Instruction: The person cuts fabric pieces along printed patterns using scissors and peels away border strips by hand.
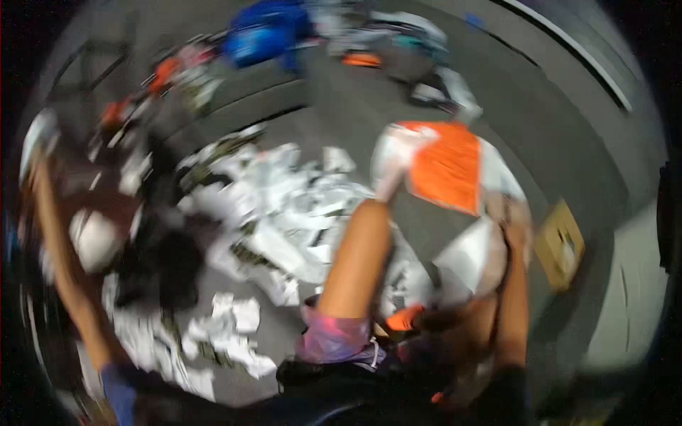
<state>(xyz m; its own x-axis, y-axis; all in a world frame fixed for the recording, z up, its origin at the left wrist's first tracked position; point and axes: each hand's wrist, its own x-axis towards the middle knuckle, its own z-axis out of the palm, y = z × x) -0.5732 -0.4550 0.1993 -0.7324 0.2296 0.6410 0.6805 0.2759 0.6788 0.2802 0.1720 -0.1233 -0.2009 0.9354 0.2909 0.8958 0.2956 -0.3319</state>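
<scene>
Motion blur smears much of the view. At the far left, my left hand [41, 167] is at the end of my stretched arm, its fingers closed at a white, limp-looking piece [41, 131]. My right hand [513, 220] is on the right, closed at the edge of an orange-and-white sheet-like piece [446, 167], perhaps a bag or cloth. That piece spreads over the floor in front of my legs. My bent knee [359, 248] rises in the middle, beside a heap of crumpled white pieces [277, 192] with olive-green patches.
More white scraps [231, 330] lie at the lower left, beside a dark pile [163, 255]. A blue bag-like bundle [263, 32] is at the top, with mixed items [398, 42] right of it. A tan cardboard piece [559, 245] lies on the grey floor [568, 142] at right.
</scene>
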